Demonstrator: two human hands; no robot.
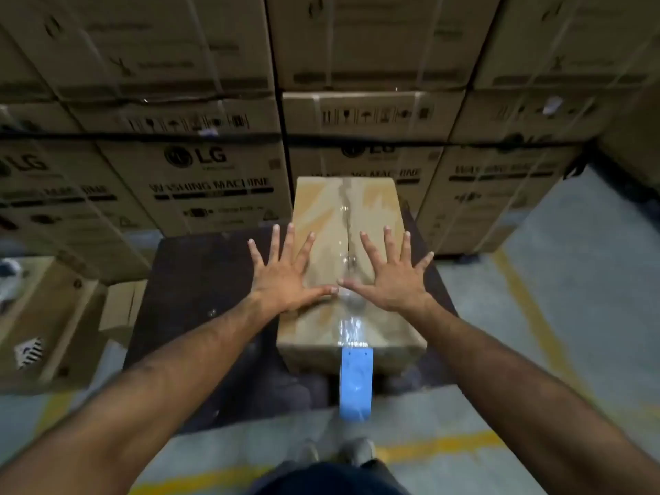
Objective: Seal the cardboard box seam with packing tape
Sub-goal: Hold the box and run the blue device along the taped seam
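Both hands lie flat with fingers spread wide, gripping nothing: the left hand (285, 276) presses the left flap and the right hand (391, 276) the right flap of the cardboard box (318, 205), thumbs nearly meeting over the centre seam (345, 223). A strip of clear packing tape (351, 326) glistens along that seam, running from under the thumbs to the box's near edge. There a blue tape dispenser (356, 382) hangs down over the near side of the box. The box sits on a dark platform (193, 280), toward its right side, its far end close to the platform's far edge. Behind it rise stacked washing-machine cartons (200, 173). A smaller carton (46, 316) stands left of the platform on the grey floor (571, 280) with its yellow lines.
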